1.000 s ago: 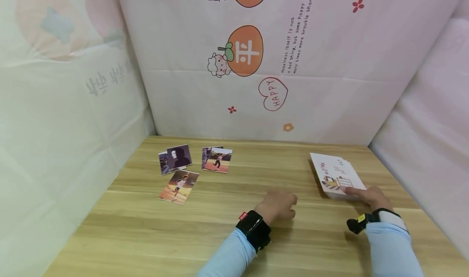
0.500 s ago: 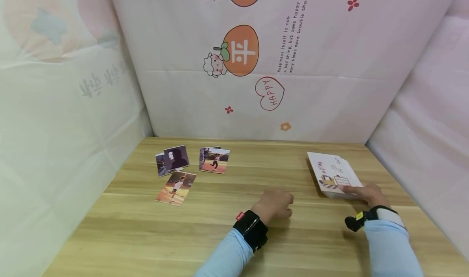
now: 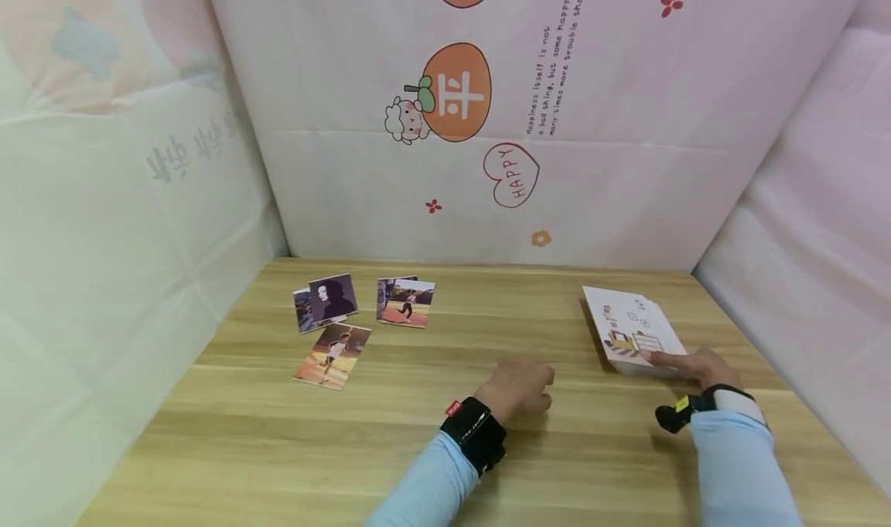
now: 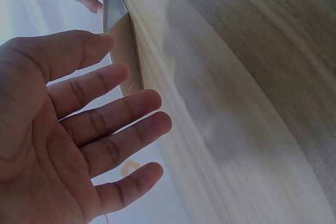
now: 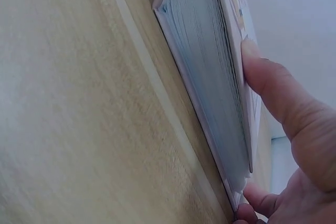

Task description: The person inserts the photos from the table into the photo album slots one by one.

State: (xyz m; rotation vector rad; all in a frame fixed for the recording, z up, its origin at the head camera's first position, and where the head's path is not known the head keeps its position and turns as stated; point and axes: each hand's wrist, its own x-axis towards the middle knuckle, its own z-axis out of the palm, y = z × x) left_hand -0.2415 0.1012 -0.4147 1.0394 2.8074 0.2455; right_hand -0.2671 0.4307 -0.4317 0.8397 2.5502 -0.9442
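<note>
A thick photo album [image 3: 635,322] with a white printed cover lies on the right side of the table. My right hand [image 3: 706,368] grips its near right corner. In the right wrist view the thumb [image 5: 262,72] presses the top cover, the other fingers are at the lower edge, and the album's pages [image 5: 207,66] show along the side. To the left of the album, low over the table, is my left hand [image 3: 517,388]. Its fingers [image 4: 126,137] are relaxed and slightly bent in the left wrist view, with nothing in them.
Several photos lie at the table's back left: a dark portrait [image 3: 334,299] overlapping another photo [image 3: 303,309], a runner photo [image 3: 332,357] in front, and a track photo [image 3: 409,304] over another. White printed cloth [image 3: 390,202] walls the table [image 3: 278,450] at back and sides.
The head view has shifted slightly, so the whole scene sits a little further left. Both hands keep their places, the right one still gripping the album.
</note>
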